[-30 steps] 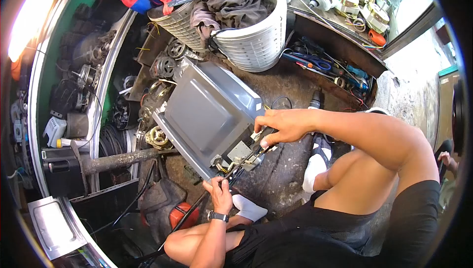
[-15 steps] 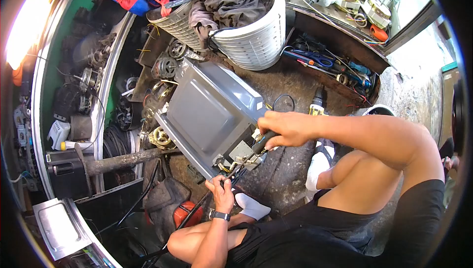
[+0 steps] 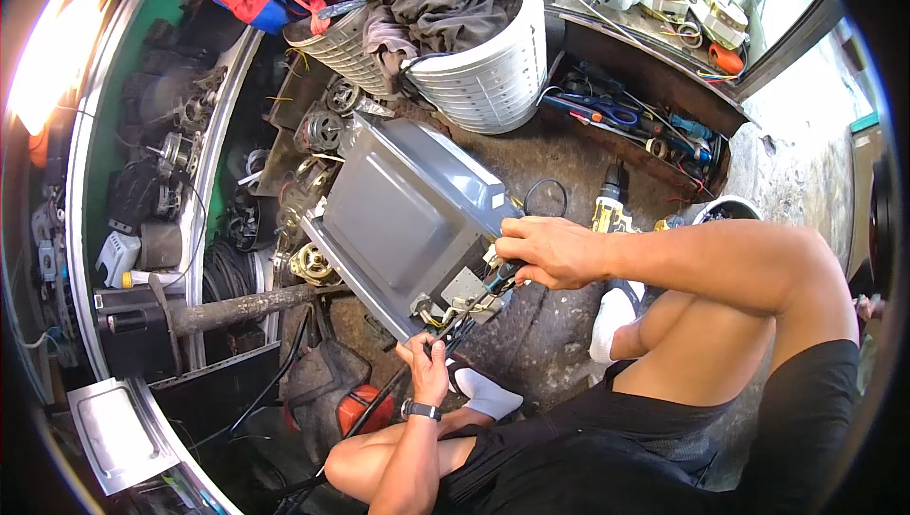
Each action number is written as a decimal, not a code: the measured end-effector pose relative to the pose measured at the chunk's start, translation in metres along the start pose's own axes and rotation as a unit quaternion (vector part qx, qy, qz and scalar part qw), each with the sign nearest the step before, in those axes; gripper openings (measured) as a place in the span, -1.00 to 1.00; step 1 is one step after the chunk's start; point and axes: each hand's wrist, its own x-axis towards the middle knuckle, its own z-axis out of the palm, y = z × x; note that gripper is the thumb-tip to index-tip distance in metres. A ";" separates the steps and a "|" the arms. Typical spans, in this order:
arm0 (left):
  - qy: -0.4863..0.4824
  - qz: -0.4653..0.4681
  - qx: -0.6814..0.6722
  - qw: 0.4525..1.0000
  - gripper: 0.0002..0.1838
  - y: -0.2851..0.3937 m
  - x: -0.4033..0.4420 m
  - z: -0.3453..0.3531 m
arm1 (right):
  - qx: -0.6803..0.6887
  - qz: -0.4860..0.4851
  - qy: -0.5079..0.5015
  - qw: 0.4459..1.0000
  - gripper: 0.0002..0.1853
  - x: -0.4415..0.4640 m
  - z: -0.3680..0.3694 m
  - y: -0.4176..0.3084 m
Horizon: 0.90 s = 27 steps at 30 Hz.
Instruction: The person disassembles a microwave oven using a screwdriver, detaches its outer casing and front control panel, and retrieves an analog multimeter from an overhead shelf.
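A grey metal appliance casing [image 3: 384, 207], which looks like a microwave oven body, lies tilted on the floor before me. My right hand [image 3: 555, 252] is wrapped round the dark and blue handle of a screwdriver [image 3: 500, 278]. Its long shaft slants down to the left across exposed wires and a metal bracket [image 3: 465, 288]. At the casing's near corner my left hand [image 3: 426, 363] is closed, thumb and fingers around the shaft's lower end. Whether they grip the shaft, the rim or a small part is hidden.
A yellow and black power drill [image 3: 609, 202] stands right of the casing. Behind are white baskets [image 3: 483, 89] with dark cloth and a metal tool trough [image 3: 654, 162]. Motors [image 3: 313, 264] and a hammer [image 3: 246, 307] are on the left. My feet flank the work.
My right hand has turned slightly on the screwdriver handle, showing more of its blue part. My left hand stays at the casing's corner, and the casing has hardly moved.
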 end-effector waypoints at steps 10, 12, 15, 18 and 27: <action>0.006 -0.004 0.016 1.000 -0.80 -0.001 0.000 0.004 | -0.032 0.241 -0.186 0.952 -0.47 0.027 -0.020 -0.009; 0.006 -0.004 0.012 1.000 -0.80 0.000 0.000 0.003 | -0.033 0.149 -0.127 0.980 -0.48 0.015 -0.018 -0.008; 0.000 -0.014 0.005 1.000 -0.77 -0.001 0.000 0.002 | -0.020 0.113 -0.084 0.990 -0.49 0.004 -0.009 -0.004; -0.005 -0.019 0.000 1.000 -0.75 -0.002 -0.001 0.001 | 0.001 0.093 -0.086 0.992 -0.50 0.006 -0.014 -0.002; 0.002 -0.016 -0.003 1.000 -0.74 0.002 -0.002 0.000 | -0.012 0.127 -0.137 0.982 -0.66 0.020 -0.013 -0.004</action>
